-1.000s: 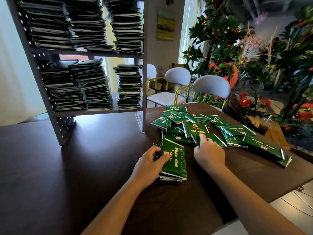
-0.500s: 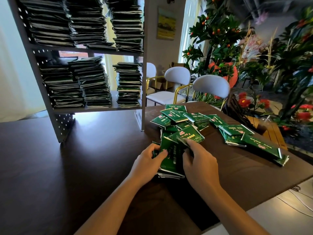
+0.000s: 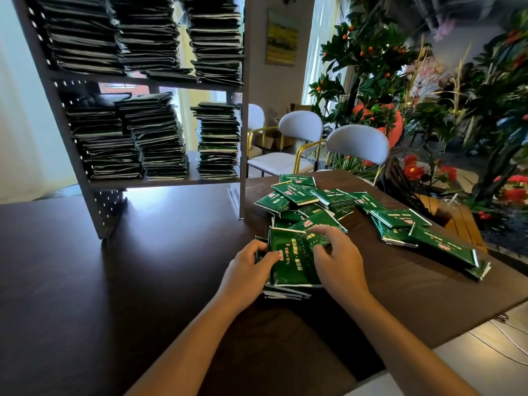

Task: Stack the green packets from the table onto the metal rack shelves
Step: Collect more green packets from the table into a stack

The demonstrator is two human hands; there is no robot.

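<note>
The left hand [image 3: 251, 267] grips the small stack of packets [image 3: 291, 264] on the bench [image 3: 114, 281], long axis pointing away from the person. The right hand [image 3: 337, 258], nearer the loose packets [image 3: 328, 201], pinches one packet [image 3: 320, 224] over the stack's far end. The rack [image 3: 160, 181] stands ahead-left.

One head-worn view, looking forward and down across a dark table [image 3: 120, 281].

The wide-angle camera sits above the table's near edge, close over both forearms, which enter from the bottom of the frame; the left hand [image 3: 245, 270] and right hand [image 3: 340, 264] lie near the centre. It faces the far edge, where the metal rack [image 3: 85, 155] rises at upper left, cut off at the top. Chairs [image 3: 357, 144] and plants [image 3: 371, 61] fill the upper right. Straight lines bow toward the frame's borders.
</note>
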